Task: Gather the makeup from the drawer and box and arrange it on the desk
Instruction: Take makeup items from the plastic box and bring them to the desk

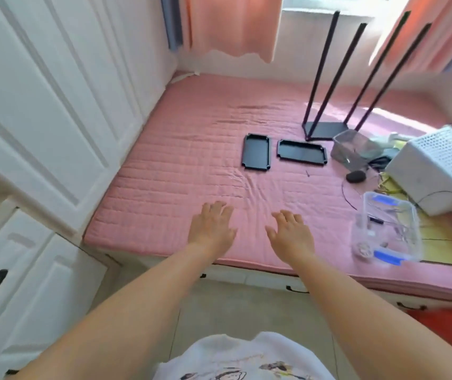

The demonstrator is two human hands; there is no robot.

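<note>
My left hand (211, 229) and my right hand (290, 234) stretch out side by side over the near part of a pink quilted mat (170, 171), fingers straight, palms down, holding nothing. A clear plastic box with blue clips (386, 231) stands on the mat to the right of my right hand, with small items inside that are too blurred to name. Two black trays (256, 152) (301, 152) lie flat farther back on the mat. White drawers with dark handles (296, 288) run below the mat's front edge.
A black frame with long thin legs (326, 127) stands upside down behind the trays. A clear bin (356, 149), a white perforated basket (438, 165), a dark round object (356, 176) and cables crowd the right. White cupboard doors (41, 105) line the left.
</note>
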